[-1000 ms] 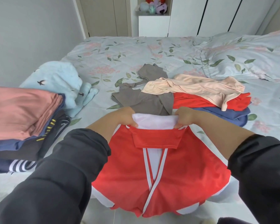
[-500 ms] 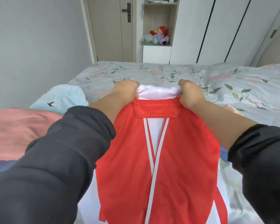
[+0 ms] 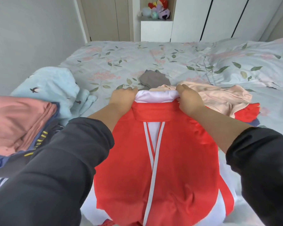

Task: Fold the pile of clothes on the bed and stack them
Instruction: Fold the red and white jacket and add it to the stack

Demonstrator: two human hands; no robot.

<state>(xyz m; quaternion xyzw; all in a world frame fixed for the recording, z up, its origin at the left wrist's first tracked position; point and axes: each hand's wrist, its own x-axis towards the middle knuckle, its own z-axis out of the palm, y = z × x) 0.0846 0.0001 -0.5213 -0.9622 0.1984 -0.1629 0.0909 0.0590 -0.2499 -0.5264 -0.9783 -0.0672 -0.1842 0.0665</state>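
Left hand (image 3: 123, 99) and right hand (image 3: 189, 101) pinch the collar of the red, white-trimmed garment (image 3: 170, 160); uneven pull could lay it crooked on the floral bed (image 3: 137, 59).

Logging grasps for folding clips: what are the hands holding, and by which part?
The left hand and right hand grip the red-and-white garment by its top edge, one at each end.

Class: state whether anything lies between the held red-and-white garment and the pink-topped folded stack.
Only the person's own dark-sleeved left arm crosses between the red-and-white garment and the pink-topped folded stack; no loose clothing does.
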